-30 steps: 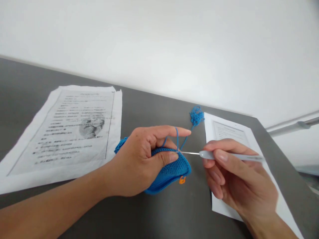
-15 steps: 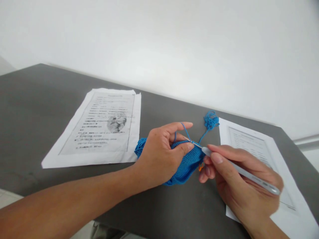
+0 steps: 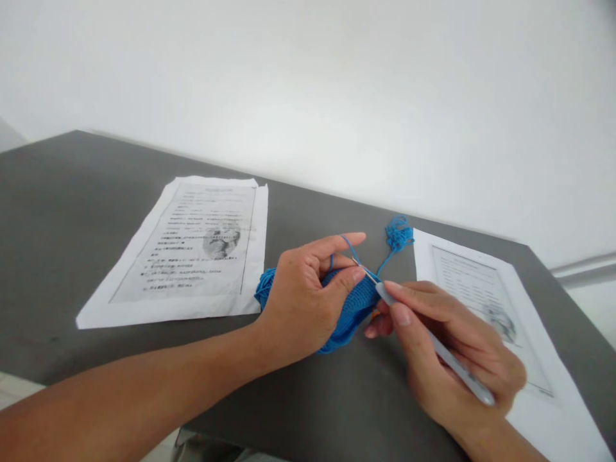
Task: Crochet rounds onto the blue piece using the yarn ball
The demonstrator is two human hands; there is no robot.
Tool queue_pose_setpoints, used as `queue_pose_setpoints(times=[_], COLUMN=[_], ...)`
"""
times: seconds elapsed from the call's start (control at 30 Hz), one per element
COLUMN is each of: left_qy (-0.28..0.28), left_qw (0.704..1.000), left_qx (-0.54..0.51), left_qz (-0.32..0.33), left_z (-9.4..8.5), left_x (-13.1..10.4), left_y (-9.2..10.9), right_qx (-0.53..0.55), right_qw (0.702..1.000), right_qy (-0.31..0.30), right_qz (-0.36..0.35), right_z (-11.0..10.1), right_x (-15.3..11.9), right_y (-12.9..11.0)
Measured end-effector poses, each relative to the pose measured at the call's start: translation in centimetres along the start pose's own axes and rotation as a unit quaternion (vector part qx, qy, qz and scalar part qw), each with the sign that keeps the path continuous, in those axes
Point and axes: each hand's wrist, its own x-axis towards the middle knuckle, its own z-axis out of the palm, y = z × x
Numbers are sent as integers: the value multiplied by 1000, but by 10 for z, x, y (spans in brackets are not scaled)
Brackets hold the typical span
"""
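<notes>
At frame centre, left hand (image 3: 298, 301) pinches blue crochet piece (image 3: 353, 305), yarn (image 3: 347, 242) tensioned over forefinger; right hand (image 3: 447, 350) pencil-grips crochet hook (image 3: 433, 343) into its edge.

On the table (image 3: 72, 212), crochet piece (image 3: 353, 308) lies between two printed sheets (image 3: 192, 256).

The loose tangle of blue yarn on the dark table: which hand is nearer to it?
Left. The left hand has its forefinger just left of the blue yarn tangle; the right hand lies lower, towards the camera.

left hand (image 3: 301, 301): bare, no sleeve | right hand (image 3: 452, 353): bare, short nails
</notes>
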Motion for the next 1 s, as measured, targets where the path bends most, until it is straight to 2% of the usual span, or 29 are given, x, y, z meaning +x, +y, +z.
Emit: queue_pose_setpoints(times=[0.1, 0.2, 0.37, 0.47, 0.53, 0.6, 0.7, 0.83, 1.0], left_qy=[9, 1, -48, -94, -122, -141, -143, -144, -172], left_qw=[1000, 998, 978, 962, 954, 948, 948, 951, 953], left_qx=[-12, -58, -192, -239, -256, -266, -262, -243, -205], left_qz=[-10, -28, -70, -90, -99, -106, -113, -126, -143], left_z=[2, 3, -2, -9, -13, -16, -19, -22, -25], left_x=[-1, -1, 0, 2, 3, 4, 5, 8, 12], left_y=[-1, -1, -1, 3, 5, 8, 10, 10, 13], right_qx=[-127, -204, -273, -270, -232, -174, -106, -75, -28], right_qw=[990, 970, 938, 928, 938, 957, 977, 982, 983], right_qy=[-15, -29, -43, -62, -85, -96, -91, -90, -95], right_qz=[-63, -128, -208, -248, -245, -213, -164, -149, -153], right_z=[3, 6, 0, -10, -17, -23, -28, -34, -40], right_x=[0, -2, -7, -5, -1, 4, 10, 14, 18], right_y=[-3, -5, -3, -2, -3, -4, -4, 1, 5])
